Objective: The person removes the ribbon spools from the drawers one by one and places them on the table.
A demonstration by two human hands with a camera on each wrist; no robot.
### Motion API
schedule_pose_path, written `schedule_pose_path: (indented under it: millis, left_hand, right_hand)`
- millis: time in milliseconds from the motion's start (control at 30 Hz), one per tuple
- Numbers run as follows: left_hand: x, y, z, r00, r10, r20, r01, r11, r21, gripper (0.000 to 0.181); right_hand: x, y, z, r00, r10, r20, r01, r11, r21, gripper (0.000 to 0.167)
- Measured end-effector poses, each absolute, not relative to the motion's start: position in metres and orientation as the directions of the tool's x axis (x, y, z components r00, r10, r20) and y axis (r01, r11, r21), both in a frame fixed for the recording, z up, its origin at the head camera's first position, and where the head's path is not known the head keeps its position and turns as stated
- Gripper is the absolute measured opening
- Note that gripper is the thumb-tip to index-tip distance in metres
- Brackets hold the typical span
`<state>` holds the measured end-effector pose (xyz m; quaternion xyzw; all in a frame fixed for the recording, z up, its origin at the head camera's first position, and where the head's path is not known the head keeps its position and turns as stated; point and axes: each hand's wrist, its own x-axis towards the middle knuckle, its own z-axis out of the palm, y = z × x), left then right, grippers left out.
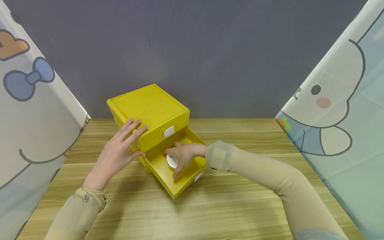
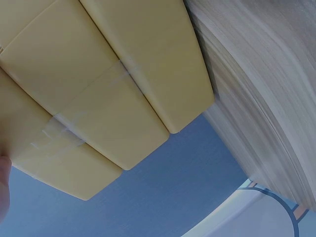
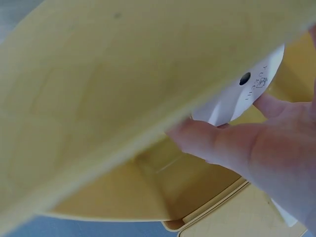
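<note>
A yellow drawer box [image 1: 150,103] stands on the table, turned at an angle, with its lower drawer [image 1: 163,178] pulled out. Inside that drawer is a round white-topped object [image 1: 172,161]; its top [image 3: 247,91] carries printing and a small dark hole in the right wrist view. My right hand [image 1: 186,154] reaches into the drawer and holds the round object between thumb [image 3: 212,140] and fingers. My left hand [image 1: 115,151] rests on the box's near left top edge, fingers extended. Only a bit of that hand [image 2: 4,187] shows in the left wrist view, beside the yellow side panels.
The upper drawer [image 1: 180,121], with a white tab [image 1: 169,131], is closed above the open one. A grey wall [image 1: 234,60] stands behind the wooden table [image 1: 228,206]. Cartoon-printed panels flank it on the left [image 1: 36,126] and right [image 1: 339,106].
</note>
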<state>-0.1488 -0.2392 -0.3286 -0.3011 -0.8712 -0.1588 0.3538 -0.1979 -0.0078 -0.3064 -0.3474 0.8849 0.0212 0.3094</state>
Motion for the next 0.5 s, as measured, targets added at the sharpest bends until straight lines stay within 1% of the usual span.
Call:
schedule_pose_path:
  millis: [267, 500]
  left_hand:
    - [-0.1490, -0.2393, -0.3293, -0.566, 0.413, 0.714, 0.639, 0.767, 0.063, 0.097]
    - [-0.1489, -0.2392, -0.3288, -0.570, 0.412, 0.711, 0.635, 0.770, 0.063, 0.097]
  right_hand:
    - [-0.1950, -0.0083, -0.3084, -0.575, -0.606, -0.550, -0.630, 0.757, -0.175, 0.099]
    - [-0.1946, -0.0080, -0.3111, -0.595, -0.604, -0.530, -0.621, 0.764, -0.174, 0.098]
